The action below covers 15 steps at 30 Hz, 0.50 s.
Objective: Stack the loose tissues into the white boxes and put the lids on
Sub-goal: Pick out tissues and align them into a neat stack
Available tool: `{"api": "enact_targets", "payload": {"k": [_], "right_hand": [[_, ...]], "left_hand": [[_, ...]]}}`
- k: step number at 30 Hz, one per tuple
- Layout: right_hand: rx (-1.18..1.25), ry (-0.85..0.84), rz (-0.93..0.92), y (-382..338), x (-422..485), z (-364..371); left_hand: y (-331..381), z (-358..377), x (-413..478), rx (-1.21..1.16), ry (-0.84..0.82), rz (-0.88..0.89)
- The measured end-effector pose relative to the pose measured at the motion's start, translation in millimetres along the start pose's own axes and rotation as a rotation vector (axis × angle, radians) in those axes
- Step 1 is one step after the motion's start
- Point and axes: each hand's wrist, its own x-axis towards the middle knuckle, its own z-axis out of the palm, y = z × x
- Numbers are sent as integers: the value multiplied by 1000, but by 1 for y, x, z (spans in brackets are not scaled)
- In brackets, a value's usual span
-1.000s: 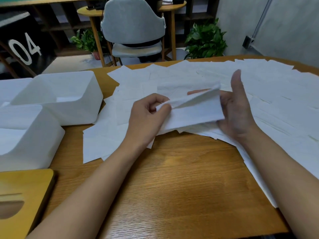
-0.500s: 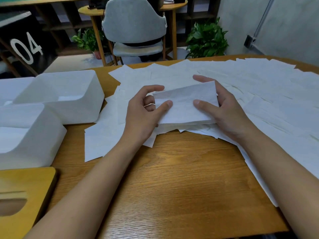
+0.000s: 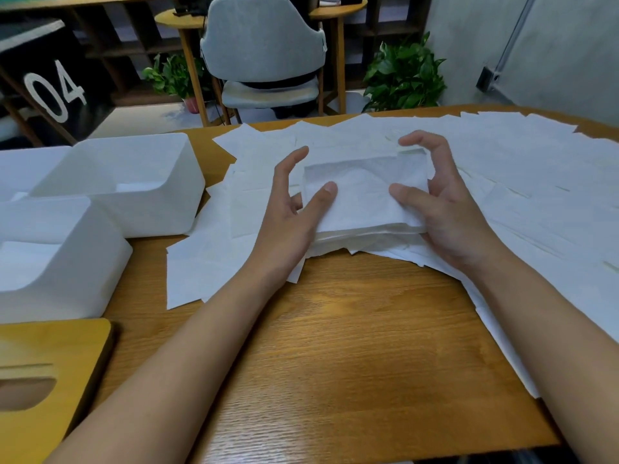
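the light, floppy tissue stack, touched by spread left hand and cupped right hand, is best squeezed at both ends.

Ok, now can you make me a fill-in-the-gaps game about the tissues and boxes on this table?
The stack of tissues sits between the left hand and the right hand, with both ____ resting on top.
The white boxes stand on the person's ____ side.
The chair behind the table is coloured ____.
Missing words: thumbs, left, grey.
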Motion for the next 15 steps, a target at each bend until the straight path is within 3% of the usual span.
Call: {"api": "enact_targets", "payload": {"k": [4,10,15], "right_hand": [[-218,-75,29,-6,0,-12],[-300,-87,57,-16,-4,-30],[-364,21,37,-21,-10,-73]], "left_hand": [[-2,4,-2,0,27,41],[0,17,0,101,-24,143],[-2,39,0,539,58,432]]}}
